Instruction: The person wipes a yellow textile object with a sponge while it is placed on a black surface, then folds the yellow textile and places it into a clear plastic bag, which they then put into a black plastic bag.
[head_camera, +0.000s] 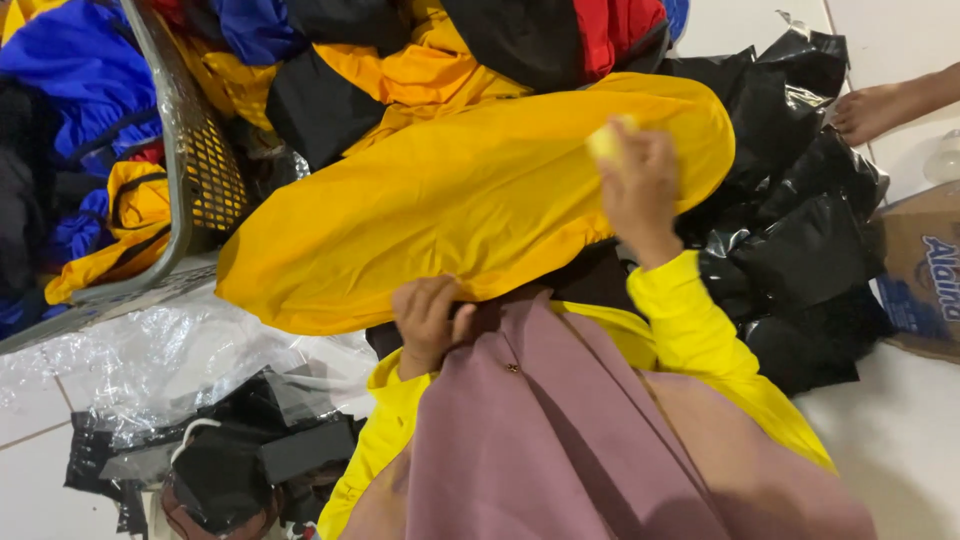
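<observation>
A large yellow fabric piece (450, 200) lies stretched across my lap. My left hand (430, 322) is closed on its near edge, pinching the cloth. My right hand (640, 185) is raised over the fabric's right part and holds a small pale yellow lump (608, 140) against it; the hand is blurred. Both arms wear yellow sleeves, and a mauve cloth (560, 440) hangs down in front of me.
A grey plastic basket (185, 170) full of blue, yellow and black garments stands at left. More orange, black and red clothing is piled behind. Black plastic bags (800, 230) lie at right, a cardboard box (925, 270) beyond them. Another person's bare foot (880, 108) rests top right. Clear plastic wrap (150, 360) covers the floor.
</observation>
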